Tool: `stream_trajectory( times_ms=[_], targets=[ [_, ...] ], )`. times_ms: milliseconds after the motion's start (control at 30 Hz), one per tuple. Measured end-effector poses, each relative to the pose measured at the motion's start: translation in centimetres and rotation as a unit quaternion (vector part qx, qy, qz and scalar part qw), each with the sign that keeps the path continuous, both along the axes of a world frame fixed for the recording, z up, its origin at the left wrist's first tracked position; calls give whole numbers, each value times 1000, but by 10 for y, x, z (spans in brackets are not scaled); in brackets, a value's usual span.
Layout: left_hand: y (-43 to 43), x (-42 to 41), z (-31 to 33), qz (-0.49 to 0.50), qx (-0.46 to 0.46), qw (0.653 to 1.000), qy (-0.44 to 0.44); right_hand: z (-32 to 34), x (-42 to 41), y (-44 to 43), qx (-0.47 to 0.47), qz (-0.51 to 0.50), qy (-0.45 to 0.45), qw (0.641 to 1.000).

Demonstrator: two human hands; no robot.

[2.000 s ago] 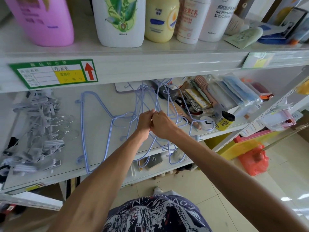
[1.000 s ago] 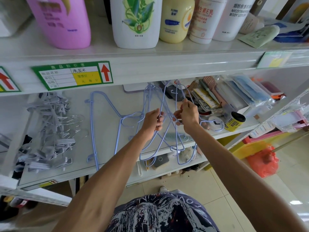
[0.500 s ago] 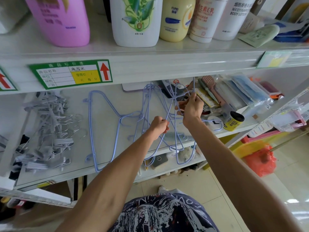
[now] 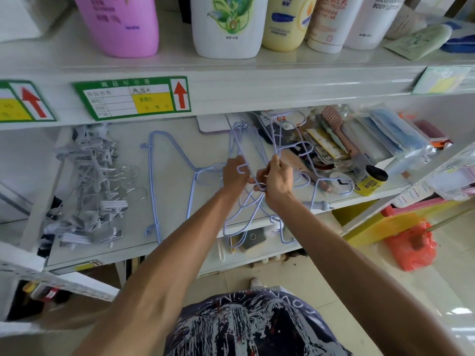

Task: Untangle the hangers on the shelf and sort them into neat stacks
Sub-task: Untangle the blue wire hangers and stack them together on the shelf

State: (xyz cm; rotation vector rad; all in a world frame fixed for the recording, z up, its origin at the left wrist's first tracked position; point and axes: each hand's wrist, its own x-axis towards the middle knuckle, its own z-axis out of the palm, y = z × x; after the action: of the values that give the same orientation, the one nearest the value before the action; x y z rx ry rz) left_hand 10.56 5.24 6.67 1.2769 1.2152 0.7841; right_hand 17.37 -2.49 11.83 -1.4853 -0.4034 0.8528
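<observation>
A tangle of light-blue wire hangers (image 4: 253, 209) hangs off the front of the white shelf (image 4: 180, 242), lifted in both hands. My left hand (image 4: 234, 173) grips the hanger wires near a hook. My right hand (image 4: 276, 179) is closed on another hanger of the same tangle, right beside the left. One blue hanger (image 4: 156, 181) lies flat on the shelf to the left. Further left lies a heap of grey clip hangers (image 4: 90, 186) with metal hooks.
Brushes, combs and packets (image 4: 334, 140) crowd the shelf's right side, with a black-and-yellow can (image 4: 370, 181) near the edge. Bottles (image 4: 228, 24) stand on the shelf above. An orange bag (image 4: 411, 245) lies on the floor at right.
My hands drew apart, the right one rising toward the back of the shelf with a hanger, then came together again in front of the shelf. The tangle shifted with them.
</observation>
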Motion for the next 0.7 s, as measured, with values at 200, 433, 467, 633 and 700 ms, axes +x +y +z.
stream_trajectory(
  times_ms=[200,433,467,633,700],
  targets=[
    [1,-98,13,219,-131,929,-267,-20,-92,26,-37,55,29,997],
    [-8,-207,13,219,-108,955,-168,-30,-176,20,-83,107,65,989],
    [-9,-215,8,223,-88,962,-131,-28,-185,14,-84,121,75,986],
    [-16,-230,-9,246,-9,966,78,-30,-209,1,-89,168,105,976],
    [-16,-228,-12,230,10,960,157,-43,-206,-1,-121,172,60,976]
  ],
)
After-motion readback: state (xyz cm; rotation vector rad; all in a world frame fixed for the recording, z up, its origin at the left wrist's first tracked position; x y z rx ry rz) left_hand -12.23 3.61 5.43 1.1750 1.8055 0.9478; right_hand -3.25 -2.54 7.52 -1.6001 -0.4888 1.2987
